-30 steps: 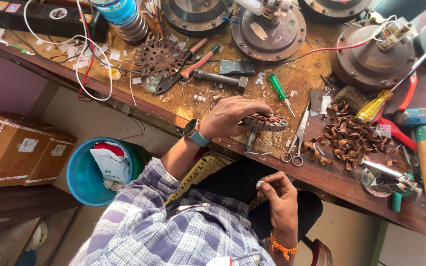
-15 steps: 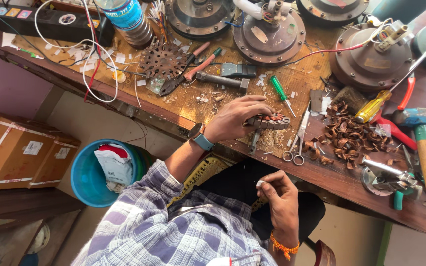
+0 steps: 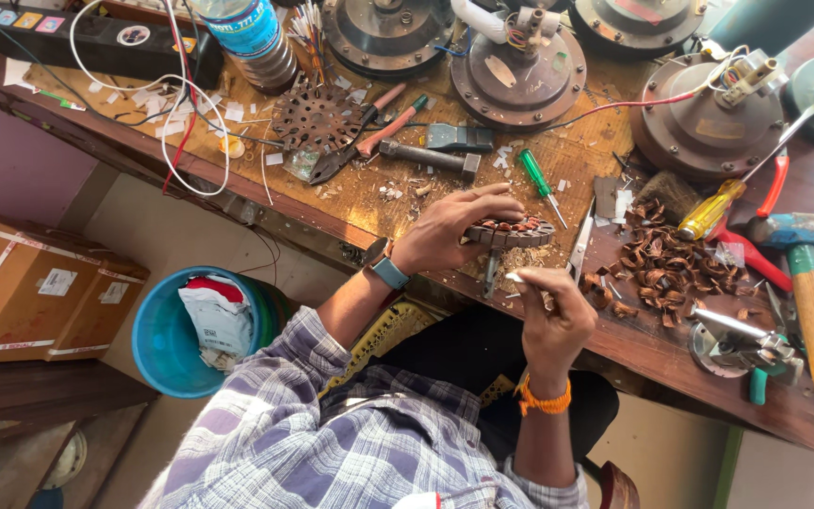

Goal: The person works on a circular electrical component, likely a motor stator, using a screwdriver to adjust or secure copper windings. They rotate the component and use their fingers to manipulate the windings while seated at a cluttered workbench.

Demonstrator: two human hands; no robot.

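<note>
At the bench edge in the head view, the left hand (image 3: pixel 445 231) grips a round stator core (image 3: pixel 511 231) lying flat, while the right hand (image 3: pixel 548 316), just below it, pinches a small pale strip (image 3: pixel 517 277) pointing toward it.

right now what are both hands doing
Left hand: closed on the round metal core at the bench edge.
Right hand: pinching a small white strip.
</note>
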